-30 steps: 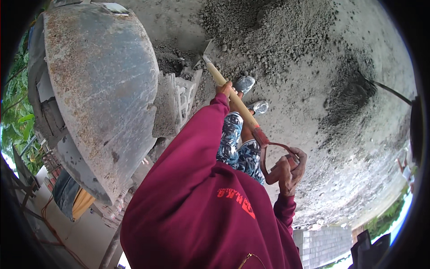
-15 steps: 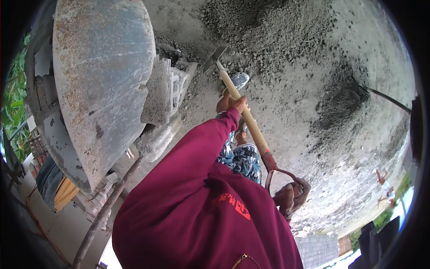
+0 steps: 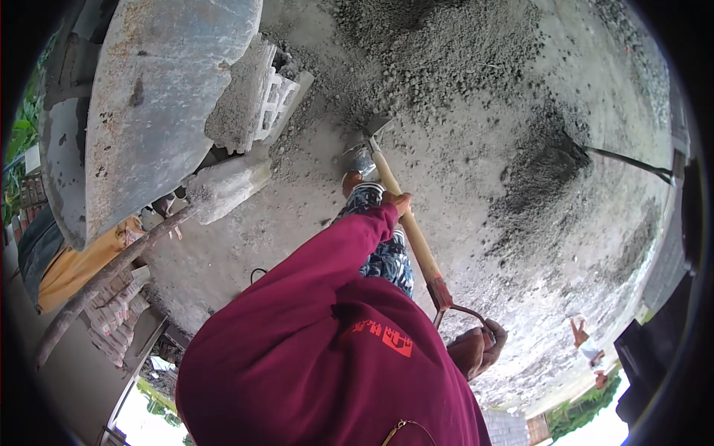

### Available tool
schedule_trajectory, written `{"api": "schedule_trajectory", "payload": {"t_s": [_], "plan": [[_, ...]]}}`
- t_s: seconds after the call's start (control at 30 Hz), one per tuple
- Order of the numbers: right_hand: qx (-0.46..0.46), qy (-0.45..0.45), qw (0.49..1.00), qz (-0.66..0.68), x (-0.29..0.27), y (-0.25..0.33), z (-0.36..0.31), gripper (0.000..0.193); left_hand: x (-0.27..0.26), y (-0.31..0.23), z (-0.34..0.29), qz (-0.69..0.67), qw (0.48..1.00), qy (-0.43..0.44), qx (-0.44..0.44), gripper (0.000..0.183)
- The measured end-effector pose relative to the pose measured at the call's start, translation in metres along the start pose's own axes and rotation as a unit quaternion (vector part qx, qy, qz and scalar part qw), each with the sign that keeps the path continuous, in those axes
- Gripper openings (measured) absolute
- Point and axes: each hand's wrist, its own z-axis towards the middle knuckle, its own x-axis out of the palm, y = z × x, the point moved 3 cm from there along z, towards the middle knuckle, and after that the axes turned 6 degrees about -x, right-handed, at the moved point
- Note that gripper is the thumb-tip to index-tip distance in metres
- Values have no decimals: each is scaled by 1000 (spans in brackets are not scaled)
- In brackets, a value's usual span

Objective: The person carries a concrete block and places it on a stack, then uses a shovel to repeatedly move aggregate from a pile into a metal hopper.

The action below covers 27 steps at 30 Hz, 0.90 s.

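A shovel [image 3: 413, 239] with a pale wooden shaft and a red D-shaped handle slants across the front of my body. My left hand [image 3: 399, 204] is wrapped round the middle of the shaft. At the handle's end, my right hand [image 3: 480, 348] is closed on the D-grip. The metal blade reaches away from me and looks low, beside my foot [image 3: 363, 160], near the edge of a heap of grey sand-and-gravel mix [image 3: 446, 67]. No clear load shows on the blade.
A large rusty metal panel [image 3: 160, 111] stands at left beside a hollow concrete block [image 3: 275, 104]. A long pole [image 3: 111, 279] lies lower left. Right, a second shovel's dark shaft [image 3: 628, 162] meets a darker pile [image 3: 547, 167]. Another person [image 3: 587, 346] is at far right.
The view has shifted, so the metal panel and block sit further up and left. The shovel blade has come closer to my body; both hands keep their hold.
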Motion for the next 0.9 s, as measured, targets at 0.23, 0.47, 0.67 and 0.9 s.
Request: {"api": "schedule_trajectory", "payload": {"t_s": [0.23, 0.47, 0.67, 0.9], "plan": [[-38, -28, 999, -9, -45, -36, 16, 28, 30, -30, -41, -8, 997, 54, -50, 57], [28, 48, 998, 43, -6, -81, -4, 32, 49, -81, 43, 213, 977, 11, 7, 57], [32, 11, 999, 41, -55, -81, -9, 33, 48, -21, -23, 214, 970, 71, -93, 57], [-34, 77, 993, 85, -41, -99, 18, 38, 23, -27, -1, 147, 988, -34, 18, 56]]}}
